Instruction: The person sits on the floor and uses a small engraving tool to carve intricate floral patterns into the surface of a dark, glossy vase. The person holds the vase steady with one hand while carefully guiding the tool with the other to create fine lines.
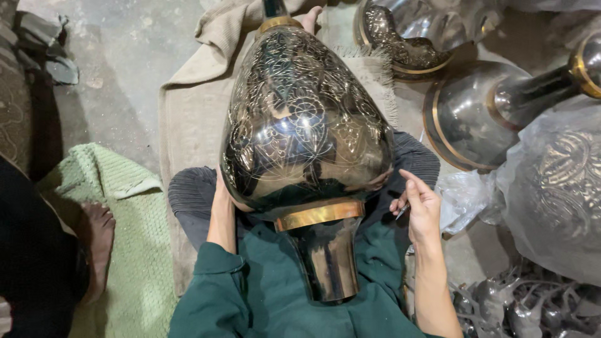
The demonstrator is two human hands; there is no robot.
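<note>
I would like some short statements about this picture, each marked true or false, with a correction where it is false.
1. A large engraved metal vase lies across the person's lap. True.
2. The right hand holds a small thin tool. True.
3. The vase is plain, without pattern. False: floral engraving covers its body.
4. The left hand rests on the green towel. False: it is against the vase's side.
5. More metal vases lie at the upper right. True.

The large vase (305, 131) is dark polished metal, mirror-glossy, finely engraved with floral lines, with a brushed brass-coloured band (320, 215). It lies on coarse beige cloth (188, 106) with a frayed fringe. A looped green towel (125, 206) looks matt. Thin clear plastic wrap (551, 181) covers another engraved vessel. The floor (131, 56) is rough concrete.
</note>
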